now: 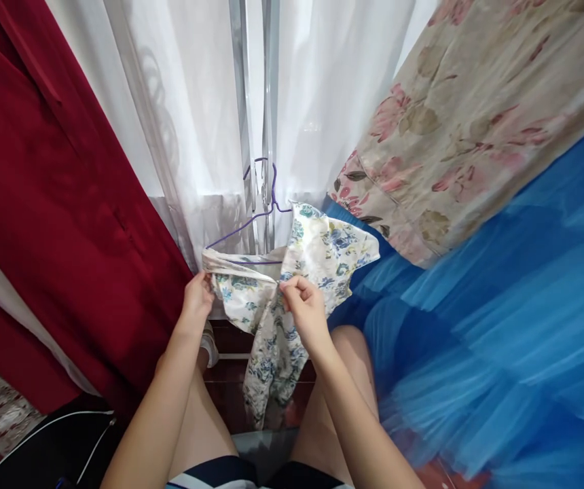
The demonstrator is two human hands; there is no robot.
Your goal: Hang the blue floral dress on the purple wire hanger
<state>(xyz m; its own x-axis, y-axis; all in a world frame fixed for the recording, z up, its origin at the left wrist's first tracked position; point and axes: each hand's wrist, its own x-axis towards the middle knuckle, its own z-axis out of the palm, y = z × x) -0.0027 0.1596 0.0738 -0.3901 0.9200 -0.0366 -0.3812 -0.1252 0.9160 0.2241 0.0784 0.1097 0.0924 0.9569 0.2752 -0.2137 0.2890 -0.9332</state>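
A white shirt with blue and green flowers (317,251) hangs partly on a purple hanger (241,229). Its right shoulder covers one arm of the hanger, while the hanger's left arm shows bare above the cloth. At the left end, my left hand (200,293) grips the folded fabric near the hanger's tip. My right hand (302,299) pinches the shirt's edge at the middle, just under the hanger's lower bar. The lower part of the shirt drops between my knees.
White curtains (195,102) stand behind the hanger, with metal poles (256,81) between them. Red cloth (68,170) hangs at the left. A pink-flowered fabric (449,136) and blue tulle (516,292) fill the right. A black item with white trim (68,448) lies at lower left.
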